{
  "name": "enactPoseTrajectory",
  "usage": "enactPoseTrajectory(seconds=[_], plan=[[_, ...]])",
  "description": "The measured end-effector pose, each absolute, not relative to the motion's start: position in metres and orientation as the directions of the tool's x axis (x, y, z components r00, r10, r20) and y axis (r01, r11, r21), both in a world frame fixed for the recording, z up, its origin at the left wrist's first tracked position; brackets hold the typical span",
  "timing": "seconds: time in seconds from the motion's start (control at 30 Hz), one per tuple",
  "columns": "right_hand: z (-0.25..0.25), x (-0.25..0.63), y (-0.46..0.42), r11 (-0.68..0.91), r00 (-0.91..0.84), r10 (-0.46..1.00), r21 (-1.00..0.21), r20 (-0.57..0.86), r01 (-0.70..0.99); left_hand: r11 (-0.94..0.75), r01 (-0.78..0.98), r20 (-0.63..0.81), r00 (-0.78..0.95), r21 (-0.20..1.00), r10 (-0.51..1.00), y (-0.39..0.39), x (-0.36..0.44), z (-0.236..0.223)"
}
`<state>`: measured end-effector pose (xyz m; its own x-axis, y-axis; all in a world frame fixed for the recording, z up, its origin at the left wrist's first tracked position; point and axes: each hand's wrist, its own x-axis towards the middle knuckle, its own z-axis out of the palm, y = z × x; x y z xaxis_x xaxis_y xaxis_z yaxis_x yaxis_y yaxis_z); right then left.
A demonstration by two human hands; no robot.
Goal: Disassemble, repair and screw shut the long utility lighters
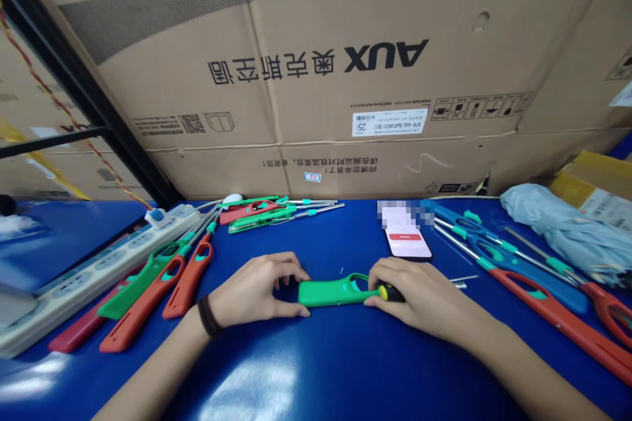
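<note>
A green long-necked lighter lies lengthwise in front of me on the blue tabletop. My left hand closes thumb and fingers around its left, butt end. At the lighter's trigger end, my right hand grips a screwdriver with a black-and-yellow handle; its thumb and fingertips also touch the lighter's narrow front. Most of the screwdriver is hidden by the fingers. Just beyond the right hand, thin metal pieces stick out on the table. A tiny pale pin or screw sits behind the lighter.
Red and green lighters lie at left beside a white power strip. More lighters are piled at the back. Right of the phone lie blue and red lighters and a grey plastic bundle. A cardboard box walls the back.
</note>
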<state>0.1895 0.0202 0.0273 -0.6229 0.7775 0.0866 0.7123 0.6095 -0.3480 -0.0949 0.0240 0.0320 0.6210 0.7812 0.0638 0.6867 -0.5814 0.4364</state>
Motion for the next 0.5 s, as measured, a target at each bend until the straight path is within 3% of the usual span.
enactPoseTrajectory(seconds=[0.5], plan=[[0.0241, 0.1884, 0.0202, 0.602, -0.605, 0.788, -0.355, 0.118, 0.715, -0.623, 0.671, 0.122, 0.635, 0.401, 0.763, 0.0243, -0.0956, 0.0312]])
